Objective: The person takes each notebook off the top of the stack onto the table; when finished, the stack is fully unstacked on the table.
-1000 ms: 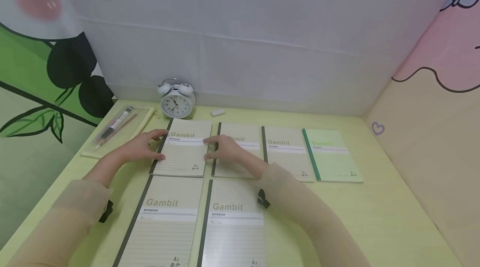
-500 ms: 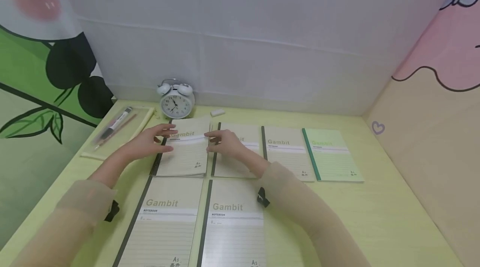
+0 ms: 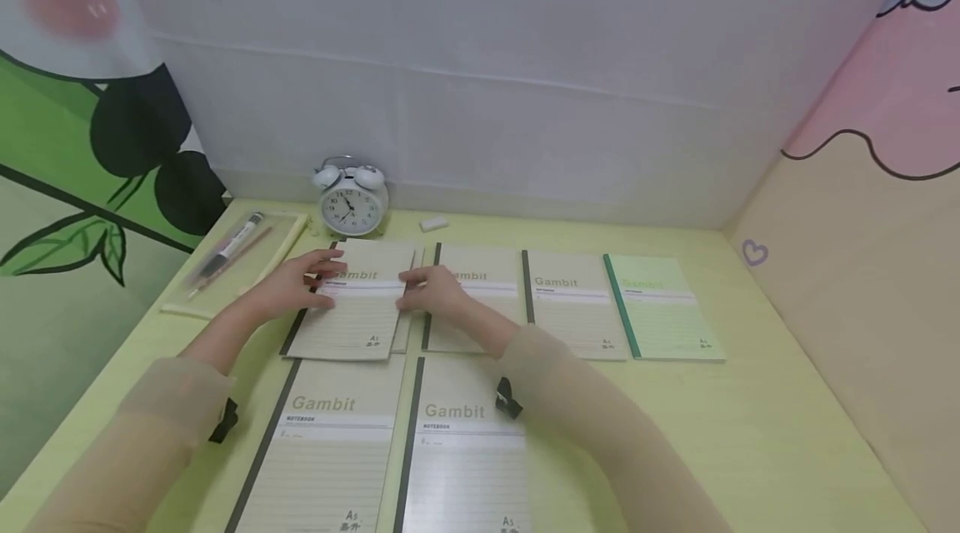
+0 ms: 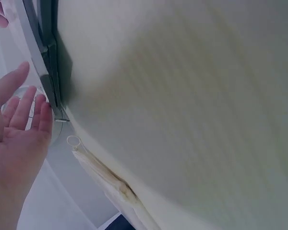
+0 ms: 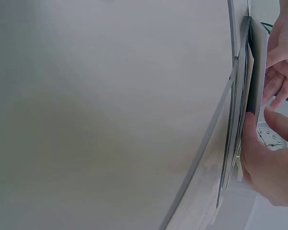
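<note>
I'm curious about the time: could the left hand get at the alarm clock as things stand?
Probably yes: the left hand looks near the alarm clock, with nothing tall visible between them.

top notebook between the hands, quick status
Left hand at spine side, fingers extended. Right hand pinching opposite edge. Top notebook offset over another notebook. Alarm clock close behind, seemingly no obstruction.

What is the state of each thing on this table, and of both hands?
Top notebook: at least partly raised, cover up.
Lower notebook: mostly covered.
Four other cream notebooks: closed, flat.
Green notebook: closed, flat.
Alarm clock: upright.
Eraser: lying flat.
Pouch: flat; zip unclear.
Marker: inside pouch.
Pencil-like stick: beside marker.
Left hand: extended, at top notebook's left edge.
Right hand: pinches its right edge.
</note>
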Action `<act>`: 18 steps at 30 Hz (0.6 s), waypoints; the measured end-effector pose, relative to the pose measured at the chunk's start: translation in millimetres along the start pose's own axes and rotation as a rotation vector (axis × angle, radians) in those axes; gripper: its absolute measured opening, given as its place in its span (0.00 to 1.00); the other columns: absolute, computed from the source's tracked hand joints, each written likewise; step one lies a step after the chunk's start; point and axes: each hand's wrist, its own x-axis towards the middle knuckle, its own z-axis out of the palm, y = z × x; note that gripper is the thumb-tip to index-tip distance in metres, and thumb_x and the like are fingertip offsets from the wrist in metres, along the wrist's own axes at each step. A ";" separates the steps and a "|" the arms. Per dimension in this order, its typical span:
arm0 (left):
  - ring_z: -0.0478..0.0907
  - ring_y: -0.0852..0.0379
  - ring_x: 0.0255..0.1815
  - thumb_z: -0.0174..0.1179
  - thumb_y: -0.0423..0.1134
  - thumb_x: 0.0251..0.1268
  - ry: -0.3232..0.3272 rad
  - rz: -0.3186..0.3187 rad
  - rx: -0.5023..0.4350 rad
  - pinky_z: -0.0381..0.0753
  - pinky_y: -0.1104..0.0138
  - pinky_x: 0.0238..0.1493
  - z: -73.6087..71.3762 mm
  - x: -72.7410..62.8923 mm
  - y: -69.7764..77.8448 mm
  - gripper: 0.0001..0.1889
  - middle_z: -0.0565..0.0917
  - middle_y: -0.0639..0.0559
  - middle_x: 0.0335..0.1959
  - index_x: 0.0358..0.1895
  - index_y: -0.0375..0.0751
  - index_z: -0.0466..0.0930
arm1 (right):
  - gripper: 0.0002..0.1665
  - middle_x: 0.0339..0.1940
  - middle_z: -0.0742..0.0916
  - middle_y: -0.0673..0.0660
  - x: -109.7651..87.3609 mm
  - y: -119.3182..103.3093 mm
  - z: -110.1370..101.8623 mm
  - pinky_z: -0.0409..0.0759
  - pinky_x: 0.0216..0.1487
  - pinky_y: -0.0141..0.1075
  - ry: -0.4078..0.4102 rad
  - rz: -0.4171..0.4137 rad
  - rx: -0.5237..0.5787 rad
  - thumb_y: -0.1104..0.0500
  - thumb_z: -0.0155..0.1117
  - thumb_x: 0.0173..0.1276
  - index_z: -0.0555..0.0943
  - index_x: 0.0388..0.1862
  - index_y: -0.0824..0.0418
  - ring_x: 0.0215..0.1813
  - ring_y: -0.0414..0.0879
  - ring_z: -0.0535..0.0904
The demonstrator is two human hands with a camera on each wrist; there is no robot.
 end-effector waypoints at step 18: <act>0.72 0.44 0.46 0.70 0.52 0.51 0.025 -0.151 0.194 0.71 0.54 0.46 -8.2 -7.7 -0.2 0.41 0.76 0.36 0.47 0.64 0.33 0.65 | 0.40 0.37 0.85 0.56 -3.5 -0.8 3.9 0.76 0.32 0.27 -0.001 0.029 0.015 0.68 0.73 0.50 0.72 0.64 0.60 0.32 0.39 0.79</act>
